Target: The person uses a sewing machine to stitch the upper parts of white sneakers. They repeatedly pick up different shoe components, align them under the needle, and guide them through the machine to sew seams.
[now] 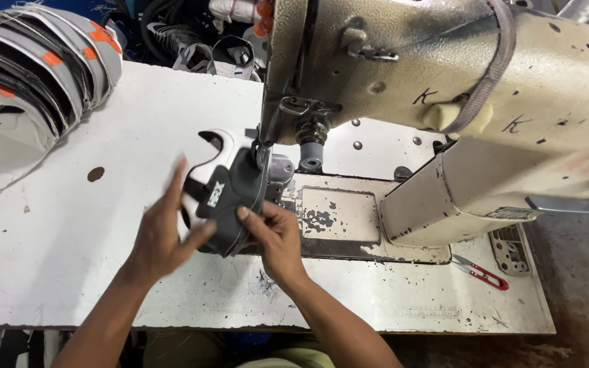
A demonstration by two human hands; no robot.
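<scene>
Stack of cut pieces point(39, 65): a fanned pile of grey and black pieces with orange marks, at the far left corner of the tabletop point(69, 272), well apart from both hands.

Left hand point(165, 232): open, fingers spread and a little blurred; it lies flat against the left side of the shoe piece, thumb reaching under the near edge. It presses rather than grips.

Shoe piece point(230, 197): a black and white shoe upper, near the middle of the tabletop, just left of the worn metal plate point(335, 215). Its long axis runs from the near edge, between the hands, away toward the needle, leaning slightly right.

Right hand point(274, 235): partly curled, fingertips on the near right side of the shoe piece, pinning it down; whether any finger goes under the edge cannot be told.

Relation that matters: the piece lies straight ahead of both hands, its far end already touching the presser foot point(262, 155). The hands flank its near end, left hand reaching further along it than the right.

Sewing machine point(444, 102): a cream-coloured head, chipped, over the far right part of the tabletop.

Snips point(482, 271): small, red-handled, near the right edge of the tabletop, well apart from the right hand.
</scene>
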